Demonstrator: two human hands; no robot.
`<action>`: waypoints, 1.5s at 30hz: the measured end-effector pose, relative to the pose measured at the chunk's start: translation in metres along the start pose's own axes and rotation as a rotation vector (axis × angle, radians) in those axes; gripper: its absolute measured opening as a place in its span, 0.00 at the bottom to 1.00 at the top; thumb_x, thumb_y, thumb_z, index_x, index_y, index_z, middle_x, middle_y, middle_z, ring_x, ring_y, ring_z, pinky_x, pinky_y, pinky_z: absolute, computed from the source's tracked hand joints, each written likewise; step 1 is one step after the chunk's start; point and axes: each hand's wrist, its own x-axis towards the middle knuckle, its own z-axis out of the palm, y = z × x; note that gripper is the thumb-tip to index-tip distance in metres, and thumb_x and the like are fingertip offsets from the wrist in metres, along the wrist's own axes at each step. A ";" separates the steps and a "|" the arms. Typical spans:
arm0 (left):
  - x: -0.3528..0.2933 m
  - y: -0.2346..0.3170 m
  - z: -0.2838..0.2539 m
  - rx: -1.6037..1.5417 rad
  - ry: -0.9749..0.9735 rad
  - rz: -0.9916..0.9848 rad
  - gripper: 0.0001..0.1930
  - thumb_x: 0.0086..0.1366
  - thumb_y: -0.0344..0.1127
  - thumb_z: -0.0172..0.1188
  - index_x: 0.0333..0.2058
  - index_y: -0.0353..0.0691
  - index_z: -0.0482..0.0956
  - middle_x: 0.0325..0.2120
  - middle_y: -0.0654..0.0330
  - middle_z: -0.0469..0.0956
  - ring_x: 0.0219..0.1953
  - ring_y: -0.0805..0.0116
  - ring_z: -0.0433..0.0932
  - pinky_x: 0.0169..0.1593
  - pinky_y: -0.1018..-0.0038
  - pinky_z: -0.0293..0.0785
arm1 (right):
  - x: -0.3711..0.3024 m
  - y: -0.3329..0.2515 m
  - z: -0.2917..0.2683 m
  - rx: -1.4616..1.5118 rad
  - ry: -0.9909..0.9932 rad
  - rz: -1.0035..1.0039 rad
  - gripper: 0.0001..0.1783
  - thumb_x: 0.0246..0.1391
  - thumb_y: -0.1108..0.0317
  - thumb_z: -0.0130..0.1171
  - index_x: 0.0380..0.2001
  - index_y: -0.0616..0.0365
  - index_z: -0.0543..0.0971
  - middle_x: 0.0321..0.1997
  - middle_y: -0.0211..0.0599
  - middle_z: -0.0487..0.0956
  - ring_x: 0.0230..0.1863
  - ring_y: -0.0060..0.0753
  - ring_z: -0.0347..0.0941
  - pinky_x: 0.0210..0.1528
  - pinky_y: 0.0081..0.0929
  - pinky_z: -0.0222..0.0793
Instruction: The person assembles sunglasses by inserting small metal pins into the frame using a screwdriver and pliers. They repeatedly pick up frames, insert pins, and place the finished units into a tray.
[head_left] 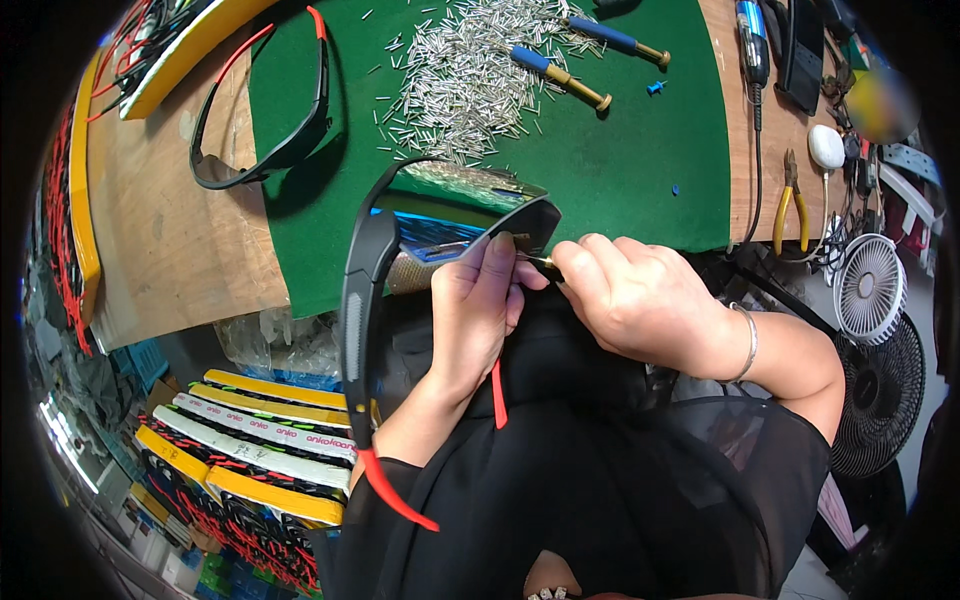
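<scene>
Black wraparound sunglasses with red arm tips come nearest, held above the front edge of the table, one arm reaching down past the left wrist and the mirrored lens showing blue and green. On the left hand, the fingers are closed on the corner of the frame, thumb pressed along its upper face. Fingers of the right hand are bent and pinched around a slim metal piece, mostly hidden, whose end meets or nearly meets that same corner; I cannot tell which. A silver bangle circles the right wrist. Just beyond lies a green mat bearing a heap of small silver pins, with two blue-and-brass hand tools lying at its right side. To the left, a second pair of sunglasses straddles the mat's edge. Pliers with yellow handles rest at the right, near a round white gadget. Farther out stand a small white fan, a larger black fan and, lower left, yellow-edged boxes packed with dark and red glasses arms.
</scene>
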 end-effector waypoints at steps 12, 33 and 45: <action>0.002 -0.001 -0.003 -0.021 -0.007 0.015 0.13 0.68 0.35 0.43 0.30 0.33 0.72 0.17 0.62 0.74 0.11 0.85 0.60 0.13 0.87 0.53 | 0.004 -0.001 0.007 0.013 0.008 -0.008 0.06 0.41 0.70 0.53 0.25 0.54 0.68 0.16 0.28 0.64 0.14 0.23 0.67 0.13 0.18 0.65; -0.009 0.027 0.005 -0.099 -0.149 -0.026 0.15 0.67 0.43 0.44 0.34 0.35 0.69 0.21 0.61 0.75 0.12 0.84 0.59 0.14 0.87 0.53 | -0.020 0.087 -0.006 -0.263 0.186 0.223 0.22 0.42 0.69 0.60 0.44 0.58 0.70 0.33 0.38 0.69 0.35 0.38 0.66 0.38 0.32 0.66; -0.030 0.031 0.008 0.007 -0.224 -0.003 0.08 0.62 0.30 0.47 0.38 0.36 0.71 0.18 0.69 0.64 0.18 0.83 0.59 0.22 0.86 0.56 | 0.023 0.012 -0.012 0.686 0.225 0.038 0.21 0.42 0.75 0.57 0.43 0.62 0.70 0.32 0.45 0.73 0.29 0.45 0.72 0.29 0.30 0.69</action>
